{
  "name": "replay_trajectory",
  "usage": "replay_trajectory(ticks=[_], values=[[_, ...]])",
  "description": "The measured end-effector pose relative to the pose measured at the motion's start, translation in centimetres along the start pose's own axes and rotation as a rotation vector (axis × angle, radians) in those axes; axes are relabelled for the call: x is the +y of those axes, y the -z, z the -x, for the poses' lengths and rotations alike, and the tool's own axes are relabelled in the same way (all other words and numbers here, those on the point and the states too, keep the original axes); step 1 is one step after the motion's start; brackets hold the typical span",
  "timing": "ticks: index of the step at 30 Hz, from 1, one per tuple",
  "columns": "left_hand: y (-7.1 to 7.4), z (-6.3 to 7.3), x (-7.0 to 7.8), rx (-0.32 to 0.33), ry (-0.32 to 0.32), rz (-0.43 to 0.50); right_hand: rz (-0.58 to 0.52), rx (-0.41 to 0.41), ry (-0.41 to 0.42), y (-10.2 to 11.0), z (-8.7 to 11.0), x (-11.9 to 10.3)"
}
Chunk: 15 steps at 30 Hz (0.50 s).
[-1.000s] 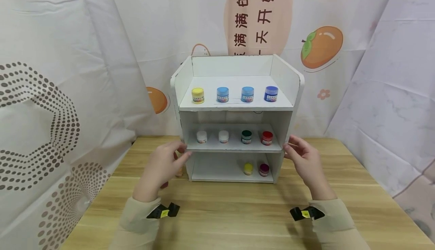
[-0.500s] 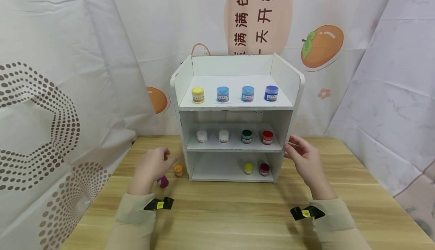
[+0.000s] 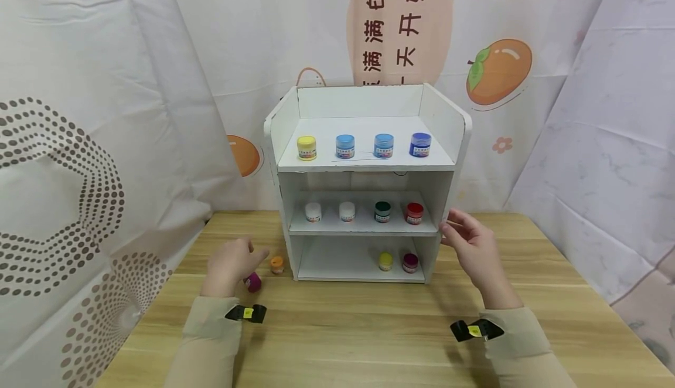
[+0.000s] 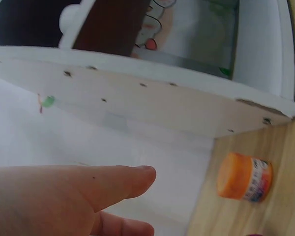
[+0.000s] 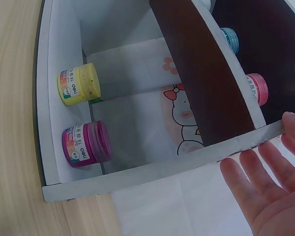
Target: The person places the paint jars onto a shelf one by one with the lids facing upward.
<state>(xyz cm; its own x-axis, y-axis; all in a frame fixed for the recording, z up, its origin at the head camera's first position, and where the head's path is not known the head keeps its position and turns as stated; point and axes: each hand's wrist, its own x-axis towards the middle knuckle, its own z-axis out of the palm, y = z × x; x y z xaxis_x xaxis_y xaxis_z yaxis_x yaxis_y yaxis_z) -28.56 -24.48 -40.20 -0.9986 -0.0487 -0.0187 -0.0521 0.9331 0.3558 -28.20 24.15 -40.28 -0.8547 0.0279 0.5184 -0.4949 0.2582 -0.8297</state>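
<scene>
The left hand (image 3: 229, 266), fingers loosely bent and holding nothing, hovers left of a white three-tier shelf (image 3: 366, 169). Right beside it a purple paint jar (image 3: 253, 282) lies tipped on the table, and an orange paint jar (image 3: 276, 265) stands by the shelf's left side. In the left wrist view the thumb and a finger point toward the shelf's side panel (image 4: 152, 98), apart from the orange jar. On the other side, the right hand (image 3: 471, 248) rests its fingertips at the shelf's right panel, fingers extended along the outer face and thumb near the front edge (image 5: 177, 164).
The top shelf bears a yellow jar (image 3: 307, 148), two light blue jars and a dark blue jar (image 3: 420, 145). White, green (image 3: 382, 212) and red jars (image 3: 414, 214) line the middle. Yellow and magenta jars (image 3: 410, 263) stand at the lower right. A printed curtain (image 3: 316, 24) hangs behind.
The left hand has drawn back from the shelf's left side, toward the left, uncovering the orange and purple jars. The right hand has stayed at the right panel.
</scene>
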Motion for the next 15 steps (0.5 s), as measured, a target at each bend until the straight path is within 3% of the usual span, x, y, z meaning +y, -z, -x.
replay_trajectory(ticks=[9,15], values=[[-0.8,-0.4,-1.2,-0.047,0.028,-0.006,0.003,0.001,0.006,0.0,0.0,0.0],[-1.4,-0.5,-1.7,-0.09,0.088,0.017,0.009,0.005,0.004,0.0,0.0,-0.1]])
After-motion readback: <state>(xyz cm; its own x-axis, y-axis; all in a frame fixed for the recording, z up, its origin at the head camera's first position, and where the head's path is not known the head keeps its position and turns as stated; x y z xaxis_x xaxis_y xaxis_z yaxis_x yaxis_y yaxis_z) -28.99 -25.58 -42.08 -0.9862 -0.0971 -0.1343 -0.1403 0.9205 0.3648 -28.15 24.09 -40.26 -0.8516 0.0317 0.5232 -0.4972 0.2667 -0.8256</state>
